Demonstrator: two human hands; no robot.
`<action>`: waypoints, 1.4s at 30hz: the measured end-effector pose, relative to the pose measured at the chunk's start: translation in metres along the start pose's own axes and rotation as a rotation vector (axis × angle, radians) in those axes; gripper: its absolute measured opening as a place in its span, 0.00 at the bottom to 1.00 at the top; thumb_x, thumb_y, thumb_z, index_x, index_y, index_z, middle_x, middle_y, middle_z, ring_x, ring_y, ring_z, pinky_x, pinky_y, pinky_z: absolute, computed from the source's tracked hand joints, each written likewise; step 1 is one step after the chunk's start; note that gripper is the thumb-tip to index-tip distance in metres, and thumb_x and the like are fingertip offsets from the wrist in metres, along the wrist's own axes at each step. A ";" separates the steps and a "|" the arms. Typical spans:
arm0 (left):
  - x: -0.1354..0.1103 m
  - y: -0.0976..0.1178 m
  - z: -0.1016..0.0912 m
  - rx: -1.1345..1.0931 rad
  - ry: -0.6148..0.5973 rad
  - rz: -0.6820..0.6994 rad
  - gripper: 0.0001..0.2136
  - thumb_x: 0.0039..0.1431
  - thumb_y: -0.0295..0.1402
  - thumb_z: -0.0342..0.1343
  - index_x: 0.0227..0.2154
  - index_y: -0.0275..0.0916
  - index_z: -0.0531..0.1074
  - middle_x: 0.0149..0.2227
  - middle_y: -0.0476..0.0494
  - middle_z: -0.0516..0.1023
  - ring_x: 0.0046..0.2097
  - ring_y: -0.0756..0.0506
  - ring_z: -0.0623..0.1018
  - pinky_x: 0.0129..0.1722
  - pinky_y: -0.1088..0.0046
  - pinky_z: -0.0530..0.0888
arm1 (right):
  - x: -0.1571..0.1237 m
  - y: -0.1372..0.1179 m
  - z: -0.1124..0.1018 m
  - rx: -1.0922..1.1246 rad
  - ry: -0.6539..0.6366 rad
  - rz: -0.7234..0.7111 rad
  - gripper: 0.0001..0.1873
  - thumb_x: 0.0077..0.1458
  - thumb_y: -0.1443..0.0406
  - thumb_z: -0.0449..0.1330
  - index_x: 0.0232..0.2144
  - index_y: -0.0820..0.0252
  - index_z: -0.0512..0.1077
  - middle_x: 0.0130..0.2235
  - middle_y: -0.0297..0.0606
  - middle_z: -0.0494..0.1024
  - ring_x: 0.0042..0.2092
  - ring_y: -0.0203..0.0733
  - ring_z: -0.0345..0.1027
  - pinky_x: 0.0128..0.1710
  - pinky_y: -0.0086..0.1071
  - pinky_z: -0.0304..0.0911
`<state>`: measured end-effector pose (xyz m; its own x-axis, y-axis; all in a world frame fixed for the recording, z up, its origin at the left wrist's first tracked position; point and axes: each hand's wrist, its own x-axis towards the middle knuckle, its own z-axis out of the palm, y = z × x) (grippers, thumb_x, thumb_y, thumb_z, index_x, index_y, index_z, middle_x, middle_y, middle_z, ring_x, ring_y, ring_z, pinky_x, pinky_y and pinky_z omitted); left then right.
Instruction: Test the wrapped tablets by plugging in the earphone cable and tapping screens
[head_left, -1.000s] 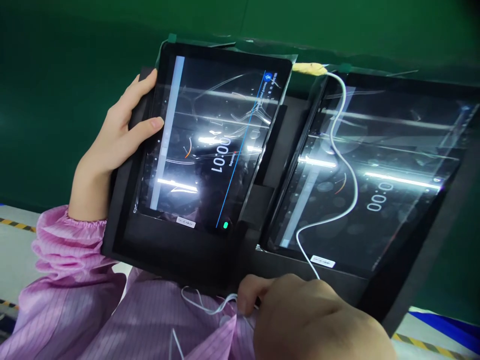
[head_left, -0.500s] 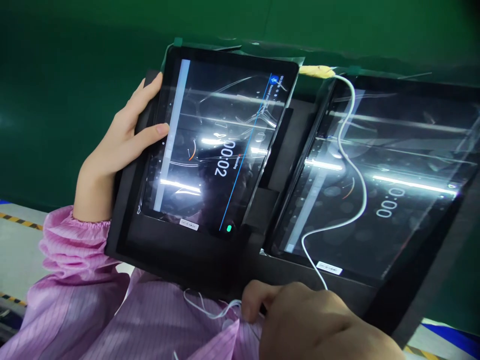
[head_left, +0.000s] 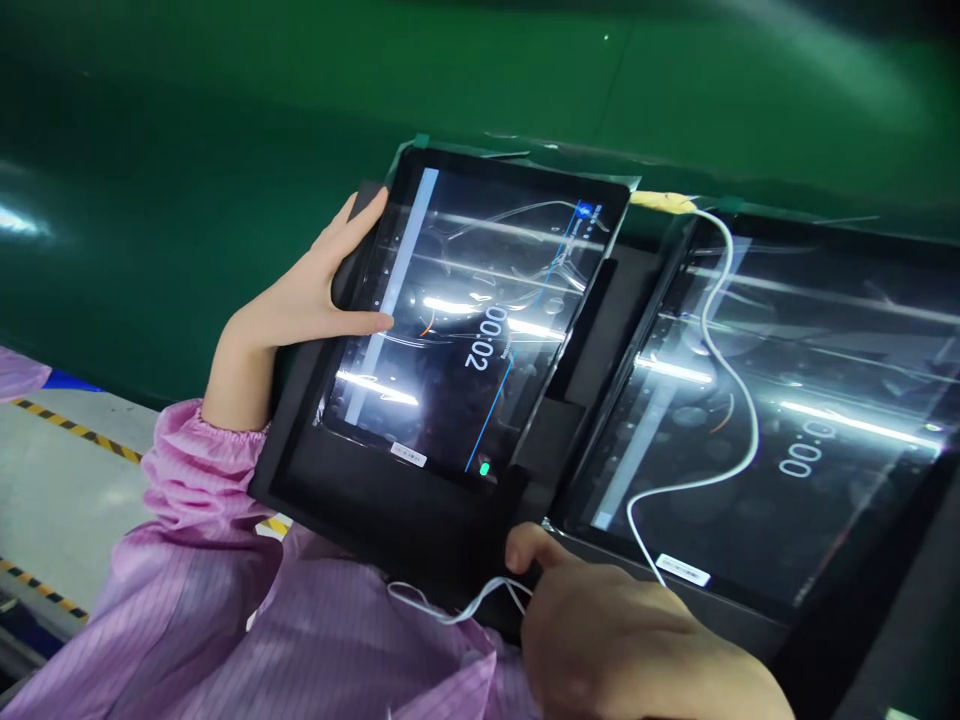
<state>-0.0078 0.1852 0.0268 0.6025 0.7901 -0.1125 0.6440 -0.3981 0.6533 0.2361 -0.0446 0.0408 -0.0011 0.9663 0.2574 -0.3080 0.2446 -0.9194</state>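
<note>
Two black tablets sit side by side in a black holder tray (head_left: 390,505) that is tilted up in front of me. My left hand (head_left: 300,310) grips the left edge of the left tablet (head_left: 480,320), thumb lying on its screen, which shows 00:02. My right hand (head_left: 622,640) is closed at the tray's lower edge, thumb against it, with a thin white cable (head_left: 450,605) under its fingers. The same white cable (head_left: 724,400) snakes across the right tablet (head_left: 787,410), whose screen shows 00:0.
A green surface (head_left: 187,180) fills the background behind the tray. At lower left lies a grey floor with yellow-and-black striped tape (head_left: 82,435). My pink striped sleeve (head_left: 225,560) covers the left arm. A yellow tape piece (head_left: 660,201) holds the cable at the tablet's top.
The tray and tablets have shifted right and down in view. The left tablet's timer went from 00:01 to 00:02. My left thumb slid further onto the screen.
</note>
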 end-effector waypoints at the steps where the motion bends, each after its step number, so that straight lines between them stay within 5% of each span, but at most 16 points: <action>1: 0.000 0.001 0.000 -0.015 -0.003 -0.009 0.51 0.52 0.61 0.64 0.73 0.54 0.46 0.77 0.56 0.41 0.76 0.33 0.35 0.75 0.49 0.38 | 0.002 0.000 -0.001 0.009 -0.025 -0.005 0.08 0.69 0.58 0.61 0.40 0.55 0.77 0.19 0.23 0.71 0.17 0.31 0.62 0.42 0.36 0.69; 6: -0.001 0.003 -0.001 -0.105 0.003 -0.030 0.42 0.57 0.63 0.58 0.71 0.60 0.53 0.76 0.61 0.44 0.76 0.33 0.35 0.75 0.49 0.39 | 0.004 -0.001 -0.008 0.019 -0.091 0.002 0.08 0.70 0.59 0.61 0.43 0.54 0.77 0.19 0.23 0.72 0.18 0.31 0.65 0.43 0.36 0.69; 13: 0.000 -0.006 0.002 -0.062 0.001 0.009 0.47 0.56 0.61 0.60 0.73 0.54 0.46 0.77 0.52 0.40 0.76 0.30 0.34 0.73 0.42 0.38 | 0.004 -0.002 -0.009 0.002 -0.099 0.026 0.08 0.70 0.57 0.60 0.44 0.51 0.78 0.23 0.24 0.78 0.20 0.31 0.69 0.43 0.35 0.69; 18: 0.000 -0.008 0.002 -0.080 0.005 0.024 0.41 0.61 0.61 0.54 0.73 0.59 0.46 0.77 0.57 0.41 0.76 0.33 0.35 0.74 0.46 0.40 | 0.004 -0.002 -0.009 -0.018 -0.111 0.026 0.09 0.71 0.57 0.60 0.46 0.52 0.78 0.27 0.27 0.80 0.24 0.32 0.72 0.45 0.36 0.69; 24: 0.000 -0.005 0.002 -0.066 0.009 0.023 0.41 0.62 0.61 0.54 0.73 0.60 0.46 0.77 0.59 0.41 0.76 0.32 0.36 0.74 0.45 0.40 | 0.009 -0.005 -0.010 -0.098 -0.268 0.108 0.18 0.72 0.53 0.56 0.35 0.56 0.76 0.26 0.29 0.79 0.27 0.33 0.74 0.47 0.35 0.67; 28: 0.000 -0.004 0.002 -0.047 0.006 0.030 0.40 0.62 0.61 0.53 0.73 0.60 0.45 0.76 0.60 0.41 0.76 0.32 0.35 0.74 0.44 0.40 | 0.010 -0.005 -0.010 -0.151 -0.329 0.152 0.16 0.73 0.54 0.55 0.38 0.57 0.76 0.30 0.30 0.81 0.30 0.32 0.75 0.49 0.34 0.66; 42: 0.000 -0.002 0.002 -0.088 0.017 0.014 0.42 0.59 0.63 0.56 0.72 0.58 0.50 0.76 0.57 0.44 0.76 0.30 0.36 0.74 0.43 0.39 | 0.009 -0.005 -0.010 -0.197 -0.335 0.179 0.13 0.73 0.56 0.55 0.41 0.55 0.77 0.31 0.31 0.81 0.30 0.35 0.76 0.47 0.37 0.67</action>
<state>-0.0080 0.1850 0.0242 0.6026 0.7929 -0.0906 0.5913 -0.3674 0.7179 0.2469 -0.0365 0.0442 -0.3574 0.9232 0.1415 -0.0872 0.1179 -0.9892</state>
